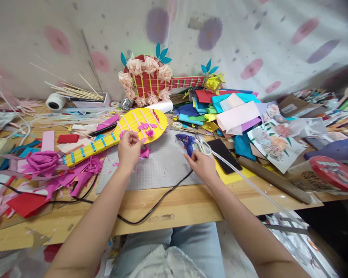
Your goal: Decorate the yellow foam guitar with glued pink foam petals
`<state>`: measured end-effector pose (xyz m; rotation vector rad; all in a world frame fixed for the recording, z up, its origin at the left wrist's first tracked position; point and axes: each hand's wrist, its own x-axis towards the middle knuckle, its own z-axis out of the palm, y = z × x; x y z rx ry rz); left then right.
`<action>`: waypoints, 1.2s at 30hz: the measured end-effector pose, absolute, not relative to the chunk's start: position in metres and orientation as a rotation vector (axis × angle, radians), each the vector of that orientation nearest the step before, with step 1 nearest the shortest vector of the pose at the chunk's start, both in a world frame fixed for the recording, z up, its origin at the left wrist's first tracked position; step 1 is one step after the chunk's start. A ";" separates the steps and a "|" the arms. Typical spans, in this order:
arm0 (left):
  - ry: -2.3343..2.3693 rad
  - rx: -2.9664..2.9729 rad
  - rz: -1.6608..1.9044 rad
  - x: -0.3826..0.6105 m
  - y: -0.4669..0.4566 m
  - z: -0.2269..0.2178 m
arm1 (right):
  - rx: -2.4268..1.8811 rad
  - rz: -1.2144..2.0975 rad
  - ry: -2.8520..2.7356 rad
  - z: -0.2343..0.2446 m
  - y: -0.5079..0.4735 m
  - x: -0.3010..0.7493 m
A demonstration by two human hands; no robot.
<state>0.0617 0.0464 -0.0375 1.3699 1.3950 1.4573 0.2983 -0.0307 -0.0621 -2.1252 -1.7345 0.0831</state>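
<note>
A yellow paper guitar (116, 135) with pink strings and blue frets lies on the grey cutting mat (162, 166). My left hand (129, 148) rests at the guitar body's lower edge, fingers pinched on a small pink paper piece beside the pink flower (150, 133). My right hand (202, 164) is closed around the handle of a blue glue gun (185, 141), which stands on the mat. Its black cord (150, 208) trails off the table's front edge.
A red paper guitar (156, 83) with peach flowers leans on the cloth wall. Coloured paper sheets (229, 112) pile at the right, next to a black phone (224, 153) and a wooden rolling pin (274, 179). Pink scraps and a pink rose (42, 161) lie left.
</note>
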 end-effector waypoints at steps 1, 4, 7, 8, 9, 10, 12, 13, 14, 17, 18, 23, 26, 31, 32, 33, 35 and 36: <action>1.413 1.369 1.439 0.062 0.047 -0.039 | -2.075 0.089 -1.768 -0.061 -0.030 0.292; 1.498 1.378 1.359 0.065 0.051 -0.042 | -1.896 0.093 -1.827 -0.059 -0.022 0.271; 1.640 1.400 1.269 0.070 0.055 -0.044 | -1.789 0.124 -1.831 -0.057 -0.007 0.252; 1.684 1.401 1.236 0.071 0.056 -0.044 | -1.772 0.131 -1.819 -0.057 -0.002 0.248; 1.721 1.399 1.202 0.072 0.057 -0.044 | -1.757 0.134 -1.803 -0.058 0.002 0.245; 1.750 1.394 1.168 0.072 0.058 -0.043 | -1.744 0.135 -1.783 -0.058 0.007 0.243; 1.784 1.386 1.122 0.073 0.059 -0.042 | -1.716 0.136 -1.736 -0.061 0.013 0.241; 1.799 1.385 1.113 0.074 0.059 -0.042 | -1.701 0.139 -1.714 -0.062 0.014 0.241; 1.813 1.384 1.114 0.074 0.059 -0.041 | -1.689 0.143 -1.695 -0.063 0.016 0.241; 1.846 1.390 1.147 0.076 0.057 -0.041 | -1.656 0.181 -1.676 -0.066 0.018 0.241; 1.855 1.397 1.161 0.076 0.055 -0.041 | -1.645 0.201 -1.677 -0.066 0.019 0.240; 1.853 1.438 1.197 0.077 0.052 -0.045 | -1.605 0.308 -1.649 -0.061 0.026 0.236; 1.884 1.446 1.143 0.075 0.056 -0.043 | -1.592 0.332 -1.628 -0.060 0.030 0.234; 1.966 1.502 1.024 0.077 0.063 -0.036 | -1.569 0.309 -1.611 -0.061 0.030 0.232; 1.969 1.496 1.019 0.078 0.064 -0.035 | -1.568 0.299 -1.606 -0.061 0.030 0.233; 1.968 1.487 1.020 0.079 0.064 -0.034 | -1.568 0.291 -1.603 -0.061 0.029 0.233; 1.955 1.472 1.034 0.081 0.064 -0.034 | -1.569 0.282 -1.598 -0.061 0.028 0.233; 1.948 1.464 1.043 0.082 0.064 -0.035 | -1.569 0.281 -1.597 -0.061 0.027 0.233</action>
